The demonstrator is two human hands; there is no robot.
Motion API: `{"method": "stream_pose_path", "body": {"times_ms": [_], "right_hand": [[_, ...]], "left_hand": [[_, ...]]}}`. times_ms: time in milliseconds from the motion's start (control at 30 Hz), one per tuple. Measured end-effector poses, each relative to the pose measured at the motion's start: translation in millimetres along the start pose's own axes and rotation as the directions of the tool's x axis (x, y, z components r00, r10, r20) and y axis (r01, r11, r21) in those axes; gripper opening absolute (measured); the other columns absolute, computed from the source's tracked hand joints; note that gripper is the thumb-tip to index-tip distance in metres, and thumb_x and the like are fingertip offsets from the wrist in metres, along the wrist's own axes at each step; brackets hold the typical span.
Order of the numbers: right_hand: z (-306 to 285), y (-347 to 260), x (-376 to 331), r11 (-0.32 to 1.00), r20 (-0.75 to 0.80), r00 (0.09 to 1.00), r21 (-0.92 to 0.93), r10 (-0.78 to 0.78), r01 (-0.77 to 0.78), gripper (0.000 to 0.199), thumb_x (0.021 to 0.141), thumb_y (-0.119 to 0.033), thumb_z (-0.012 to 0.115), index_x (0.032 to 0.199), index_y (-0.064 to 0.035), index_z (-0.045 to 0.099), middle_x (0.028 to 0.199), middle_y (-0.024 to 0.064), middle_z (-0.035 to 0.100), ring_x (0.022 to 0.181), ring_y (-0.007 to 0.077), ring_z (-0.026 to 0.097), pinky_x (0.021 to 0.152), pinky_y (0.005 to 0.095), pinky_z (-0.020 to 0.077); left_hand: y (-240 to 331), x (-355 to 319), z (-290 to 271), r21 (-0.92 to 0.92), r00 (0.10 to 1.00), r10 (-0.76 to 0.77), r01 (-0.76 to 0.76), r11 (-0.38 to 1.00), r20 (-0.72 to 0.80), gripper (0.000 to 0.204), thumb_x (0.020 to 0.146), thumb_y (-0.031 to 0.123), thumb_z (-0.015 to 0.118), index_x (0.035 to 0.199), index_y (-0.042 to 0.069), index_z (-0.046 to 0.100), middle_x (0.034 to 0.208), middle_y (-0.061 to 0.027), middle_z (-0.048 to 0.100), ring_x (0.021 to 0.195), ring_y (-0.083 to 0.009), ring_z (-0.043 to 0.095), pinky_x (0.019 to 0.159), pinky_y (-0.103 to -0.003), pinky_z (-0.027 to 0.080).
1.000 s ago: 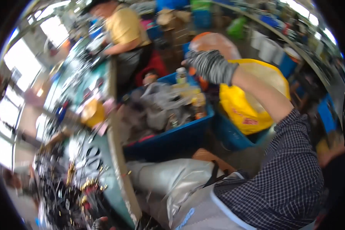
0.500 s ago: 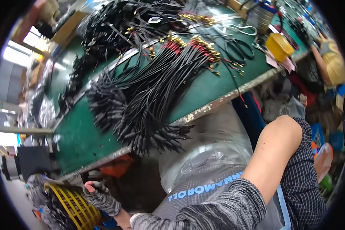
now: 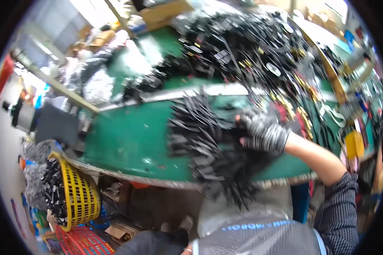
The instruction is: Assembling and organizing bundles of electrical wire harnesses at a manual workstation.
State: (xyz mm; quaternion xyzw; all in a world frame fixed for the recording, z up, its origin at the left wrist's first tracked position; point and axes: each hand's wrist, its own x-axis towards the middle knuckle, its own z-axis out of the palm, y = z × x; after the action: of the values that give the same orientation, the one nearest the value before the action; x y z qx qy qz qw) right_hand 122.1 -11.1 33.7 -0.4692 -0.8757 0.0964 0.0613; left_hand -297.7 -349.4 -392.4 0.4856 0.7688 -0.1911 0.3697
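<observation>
A large bundle of black cables (image 3: 200, 136) lies across the green table, plug ends to the left and red-and-gold tips to the right. Some of its ends hang over the front edge, above my lap. My right hand (image 3: 264, 131), in a grey striped glove with bare fingertips, rests over the middle of the bundle. Its thumb and fingers are apart and point left, though motion smears them. Cables run beneath the palm. My left hand is out of view.
Behind a white strip lies a big heap of black cables (image 3: 242, 46). A yellow basket (image 3: 78, 197) full of black parts stands at the left, above a red basket (image 3: 85, 241). A yellow container (image 3: 354, 144) sits at the right. The table's front edge (image 3: 149, 178) curves before me.
The view has turned, bringing more of the left side into sight. My right hand has gone from my lap up onto the cable bundle. My left hand has left the picture.
</observation>
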Motion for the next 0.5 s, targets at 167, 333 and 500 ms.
{"method": "stream_pose_path", "body": {"times_ms": [167,333,500], "right_hand": [[1.0,-3.1,43.3,0.989,0.19,0.98,-0.145,0.065,-0.038,0.071,0.059,-0.039,0.067,0.118,-0.0061,0.044,0.119,0.0183,0.043,0.111,0.0348,0.041,0.091,0.0439,0.0363],[5.2,-1.8,55.1,0.99,0.195,0.979,-0.141,0.059,-0.032,0.06,0.061,-0.037,0.066,0.109,-0.0052,0.049,0.112,0.0188,0.048,0.102,0.0359,0.048,0.083,0.0451,0.0414],[-3.9,10.5,68.1,0.985,0.392,0.907,-0.131,0.152,-0.109,0.05,0.063,-0.03,0.066,0.103,-0.0053,0.051,0.105,0.016,0.054,0.098,0.0324,0.053,0.076,0.0428,0.0459]], "left_hand": [[-7.8,48.3,-38.4,-0.152,0.976,-0.094,0.065,0.986,-0.195,0.027,0.078,0.024,0.055,0.1,0.009,0.058,0.088,-0.0138,0.061,0.081,-0.0307,0.059,0.071,-0.038,0.047],[-8.3,49.5,-30.0,-0.245,0.954,-0.158,0.095,0.965,-0.254,0.027,0.078,0.023,0.055,0.1,0.009,0.058,0.088,-0.0135,0.061,0.082,-0.0304,0.059,0.072,-0.038,0.046],[-4.0,47.4,-20.7,-0.279,0.942,-0.163,0.079,0.957,-0.292,0.026,0.078,0.023,0.055,0.1,0.009,0.058,0.088,-0.0132,0.061,0.082,-0.03,0.059,0.072,-0.038,0.046]]}}
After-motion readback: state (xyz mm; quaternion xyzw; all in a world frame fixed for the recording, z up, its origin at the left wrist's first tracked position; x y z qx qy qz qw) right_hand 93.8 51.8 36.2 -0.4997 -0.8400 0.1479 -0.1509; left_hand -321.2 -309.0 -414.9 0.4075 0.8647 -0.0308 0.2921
